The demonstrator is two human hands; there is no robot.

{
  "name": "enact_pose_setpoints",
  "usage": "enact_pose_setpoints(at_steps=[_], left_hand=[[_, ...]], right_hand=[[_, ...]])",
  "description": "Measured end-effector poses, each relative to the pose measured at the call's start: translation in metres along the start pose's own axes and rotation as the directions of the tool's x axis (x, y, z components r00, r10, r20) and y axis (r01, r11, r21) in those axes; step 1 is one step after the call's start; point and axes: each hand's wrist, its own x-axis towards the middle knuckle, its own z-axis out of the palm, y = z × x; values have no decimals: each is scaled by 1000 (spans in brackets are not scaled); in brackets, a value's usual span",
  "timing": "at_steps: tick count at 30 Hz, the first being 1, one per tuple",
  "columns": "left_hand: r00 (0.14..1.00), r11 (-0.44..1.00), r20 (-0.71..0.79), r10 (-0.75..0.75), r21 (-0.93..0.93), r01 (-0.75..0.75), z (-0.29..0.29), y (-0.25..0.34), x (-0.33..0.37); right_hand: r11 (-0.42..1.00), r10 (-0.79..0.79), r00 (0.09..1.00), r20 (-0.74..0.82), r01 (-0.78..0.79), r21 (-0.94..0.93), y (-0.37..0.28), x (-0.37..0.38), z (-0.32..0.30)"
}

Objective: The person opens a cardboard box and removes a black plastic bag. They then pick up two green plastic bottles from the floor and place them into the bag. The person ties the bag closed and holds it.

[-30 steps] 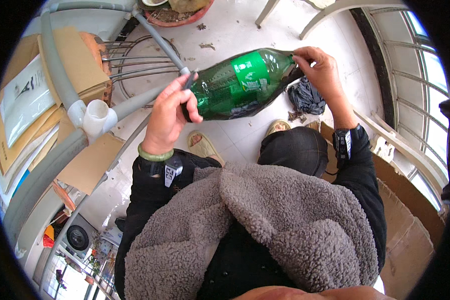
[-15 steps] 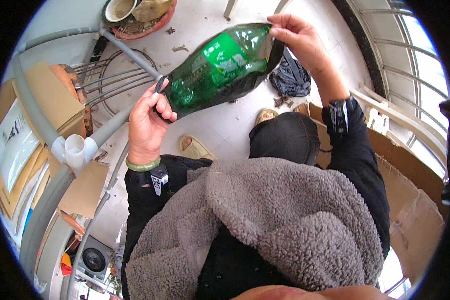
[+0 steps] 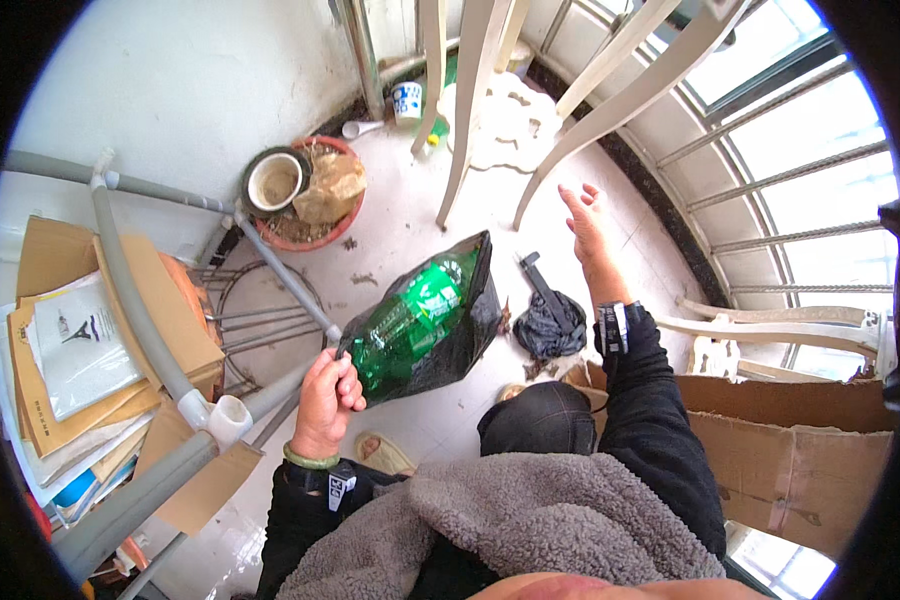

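Observation:
My left hand [image 3: 325, 405] is closed on the rim of a black plastic bag [image 3: 478, 335], at the lower left of its mouth. Inside the bag lies a green plastic bottle [image 3: 420, 318] with a bright green label; its lower part is hidden by the bag. My right hand [image 3: 592, 235] reaches forward over the floor with nothing in it. Its fingers are stretched out and apart, pointing toward pale, curved furniture legs [image 3: 475, 120]. A second black bag [image 3: 550, 325], crumpled, rests on the floor below that hand.
A red-rimmed pot [image 3: 355, 200] holding a smaller pot stands at the far left. Grey pipe framing [image 3: 150, 320] and stacked cardboard and papers [image 3: 80, 345] fill the left side. On the right are a cardboard box [image 3: 800, 470] and window bars [image 3: 800, 200]. A white-and-blue cup [image 3: 407, 100] stands far back.
My right hand has let go of the bag and moved forward and away. The bag with the bottle has sunk lower, still held by my left hand. The view has swung toward the far corner.

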Motion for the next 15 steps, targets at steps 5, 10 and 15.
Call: enact_pose_setpoints(at_steps=[5, 10, 15], left_hand=[[999, 999, -12, -37, -13, 37, -4, -6, -1], [1000, 1000, -10, -10, 0, 10, 0, -5, 0], [1000, 1000, -17, -12, -5, 12, 4, -8, 2]], right_hand=[[933, -354, 919, -175, 359, -4, -29, 26, 25], [850, -420, 898, -130, 439, 290, -46, 51, 47], [832, -368, 930, 0, 329, 446, -61, 52, 44]])
